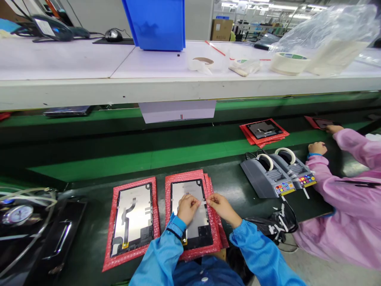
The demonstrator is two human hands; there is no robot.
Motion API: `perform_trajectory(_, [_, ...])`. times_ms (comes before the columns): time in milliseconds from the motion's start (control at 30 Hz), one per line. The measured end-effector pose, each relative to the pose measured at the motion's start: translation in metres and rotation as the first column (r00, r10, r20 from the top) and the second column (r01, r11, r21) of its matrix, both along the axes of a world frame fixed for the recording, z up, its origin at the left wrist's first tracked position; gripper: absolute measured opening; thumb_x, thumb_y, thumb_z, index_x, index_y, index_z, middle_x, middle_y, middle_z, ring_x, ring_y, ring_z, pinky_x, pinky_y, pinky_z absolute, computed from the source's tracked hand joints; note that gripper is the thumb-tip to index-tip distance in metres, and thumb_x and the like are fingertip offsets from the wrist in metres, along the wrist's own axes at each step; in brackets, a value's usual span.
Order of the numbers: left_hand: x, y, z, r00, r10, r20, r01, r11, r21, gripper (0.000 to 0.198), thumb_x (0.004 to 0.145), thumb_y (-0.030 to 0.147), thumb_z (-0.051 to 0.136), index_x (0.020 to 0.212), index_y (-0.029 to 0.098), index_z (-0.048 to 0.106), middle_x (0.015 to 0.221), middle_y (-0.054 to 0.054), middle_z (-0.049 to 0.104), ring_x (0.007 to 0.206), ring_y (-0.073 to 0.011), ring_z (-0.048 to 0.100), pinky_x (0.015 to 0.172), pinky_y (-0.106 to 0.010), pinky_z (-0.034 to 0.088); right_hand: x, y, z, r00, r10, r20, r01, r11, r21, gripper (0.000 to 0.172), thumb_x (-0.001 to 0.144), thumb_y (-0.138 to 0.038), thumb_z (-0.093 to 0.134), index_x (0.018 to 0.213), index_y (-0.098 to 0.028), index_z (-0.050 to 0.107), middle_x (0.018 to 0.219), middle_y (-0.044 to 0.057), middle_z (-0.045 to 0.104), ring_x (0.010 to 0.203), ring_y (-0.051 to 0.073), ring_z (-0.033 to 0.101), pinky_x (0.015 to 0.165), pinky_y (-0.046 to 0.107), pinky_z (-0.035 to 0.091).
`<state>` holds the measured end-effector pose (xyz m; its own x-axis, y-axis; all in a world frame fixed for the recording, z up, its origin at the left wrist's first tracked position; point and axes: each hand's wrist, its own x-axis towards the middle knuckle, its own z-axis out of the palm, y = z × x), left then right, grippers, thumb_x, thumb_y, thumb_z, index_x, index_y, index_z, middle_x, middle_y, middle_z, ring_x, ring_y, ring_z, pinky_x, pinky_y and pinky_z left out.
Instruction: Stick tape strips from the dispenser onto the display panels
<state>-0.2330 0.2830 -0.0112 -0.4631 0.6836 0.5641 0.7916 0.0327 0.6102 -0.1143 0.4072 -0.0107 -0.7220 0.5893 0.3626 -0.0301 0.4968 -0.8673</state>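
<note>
A display panel (193, 230) with a silvery back and black edge lies on a stack of red bubble-wrap bags (216, 222) in front of me. Over its upper right part, my left hand (187, 209) is closed in a pinch. My right hand (222, 206) pinches from the other side, at the panel's right edge. A short whitish strip of tape (204, 202) shows between the two sets of fingertips. To the left, a second display panel (139, 214) with a dark flex cable rests on its own red bubble-wrap bag (108, 242).
Two grey tape dispensers (264, 180) stand at right, beside a co-worker in a pink sleeve (324, 174). Further back lies another panel on red bags (264, 131). A black fixture with a gauge (19, 214) sits left. The white shelf (89, 89) holds a blue bin (157, 24).
</note>
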Motion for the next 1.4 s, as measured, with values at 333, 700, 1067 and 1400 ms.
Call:
perform_trajectory(333, [0.007,0.002,0.004,0.994,0.098,-0.047,-0.103,0.988,-0.118,0.015,0.081,0.023,0.058,0.068,0.015,0.063,0.076,-0.006,0.06,0.086,-0.0192,0.052,0.081,-0.032,0.035,-0.005,-0.001,-0.005,0.998,-0.044,0.046,0.036,0.985,0.167,0.009,0.072,-0.022,0.054,0.069,-0.014,0.055,0.064,0.001,0.055,0.062,0.012,0.048,0.061,0.024,0.037])
perform_trajectory(700, [0.019,0.006,-0.005,0.955,0.207,-0.211,-0.245,0.954,-0.174,0.017,0.084,0.024,0.054,0.077,0.015,0.066,0.091,-0.009,0.061,0.1,-0.0249,0.049,0.088,-0.039,0.032,-0.006,-0.01,-0.012,0.973,-0.219,0.067,0.199,0.954,0.225,0.01,0.071,-0.012,0.054,0.062,-0.015,0.053,0.064,0.002,0.052,0.064,0.014,0.046,0.066,0.026,0.034])
perform_trajectory(1067, [0.015,0.009,0.001,0.94,0.309,-0.147,-0.332,0.928,-0.172,0.023,0.07,0.035,0.071,0.077,0.014,0.064,0.094,-0.008,0.058,0.101,-0.0253,0.047,0.09,-0.038,0.03,-0.012,0.01,-0.014,0.988,-0.078,0.132,0.105,0.972,-0.209,0.034,0.056,-0.027,0.068,0.067,-0.018,0.037,0.052,-0.006,0.043,0.046,0.008,0.037,0.048,0.021,0.028])
perform_trajectory(1400, [-0.036,-0.057,-0.035,0.805,0.577,0.138,-0.568,0.817,-0.101,0.034,0.08,0.04,0.055,0.099,0.013,0.063,0.102,-0.013,0.062,0.1,-0.0291,0.053,0.086,-0.04,0.039,0.0,0.005,-0.015,0.996,-0.092,0.008,0.092,0.996,0.003,0.011,0.067,-0.025,0.057,0.069,-0.016,0.051,0.06,-0.001,0.05,0.057,0.012,0.045,0.059,0.025,0.037])
